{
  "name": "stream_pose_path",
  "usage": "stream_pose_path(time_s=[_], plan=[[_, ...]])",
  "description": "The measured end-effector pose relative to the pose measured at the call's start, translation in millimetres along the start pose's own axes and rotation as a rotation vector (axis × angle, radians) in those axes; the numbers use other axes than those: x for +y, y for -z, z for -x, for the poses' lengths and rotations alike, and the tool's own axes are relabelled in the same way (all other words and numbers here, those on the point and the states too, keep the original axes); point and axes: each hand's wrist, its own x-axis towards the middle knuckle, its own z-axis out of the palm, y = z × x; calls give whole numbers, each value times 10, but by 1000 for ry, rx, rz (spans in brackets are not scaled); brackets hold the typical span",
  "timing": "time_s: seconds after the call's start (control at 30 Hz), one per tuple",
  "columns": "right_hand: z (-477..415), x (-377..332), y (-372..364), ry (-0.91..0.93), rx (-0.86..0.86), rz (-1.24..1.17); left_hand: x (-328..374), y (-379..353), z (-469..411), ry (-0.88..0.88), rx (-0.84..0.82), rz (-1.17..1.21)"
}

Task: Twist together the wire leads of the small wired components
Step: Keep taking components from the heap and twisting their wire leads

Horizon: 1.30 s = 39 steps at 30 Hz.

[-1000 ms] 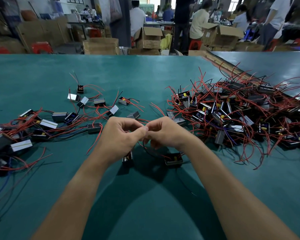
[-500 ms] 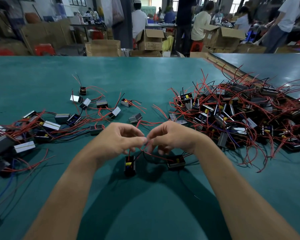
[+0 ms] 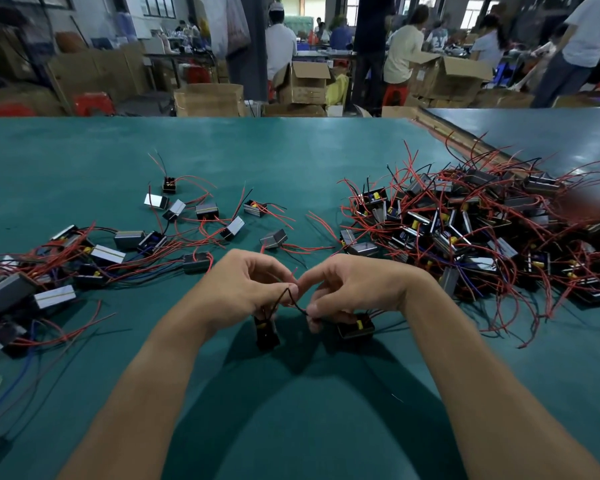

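Drawn slightly apart, the left hand [image 3: 243,289] and right hand [image 3: 354,289] each pinch the black wire [image 3: 297,304] between two boxes [image 3: 266,334], seemingly mid-twist; a big pile [image 3: 482,237] waits.

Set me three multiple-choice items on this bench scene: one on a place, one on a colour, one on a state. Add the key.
1. Where does the big heap of wired components lie?
A. On the right side of the table top
B. Inside a cardboard box
C. On the floor

2. What colour is the table top?
A. White
B. Red
C. Teal

3. What is the left hand doing?
A. Lying flat on the table
B. Pinching a dark lead
C. Holding scissors

Key:
1 A: the heap spreads over the table's right side, beyond the right hand.
2 C: the bare surface is teal wherever it shows.
3 B: its grip pinches the thin lead, which runs across to the right hand, and that hand pinches it too.
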Motion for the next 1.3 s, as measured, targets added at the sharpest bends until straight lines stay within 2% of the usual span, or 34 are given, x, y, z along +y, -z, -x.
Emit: stream_pose_path(time_s=[0.23, 0.33, 0.57, 0.83, 0.9, 1.1, 1.3], plan=[[-50, 13, 7, -59, 148, -24, -41, -11, -53, -15, 125, 50], [-54, 12, 7, -80, 128, -80, -77, -29, -77, -32, 152, 93], [-96, -18, -44, -110, 86, -89, -132, -63, -106, -57, 182, 13], [-94, -64, -112, -106, 147, -71, -75, -141, -92, -154, 247, -32], [-84, -82, -99, -71, 215, -68, -61, -140, -98, -160, 246, -22], [-101, -122, -53, 187, 582, -161, -53, -116, -80, -120, 190, 80], [-137, -114, -79, 241, 603, -45, -86, -99, -89, -84, 154, 96]])
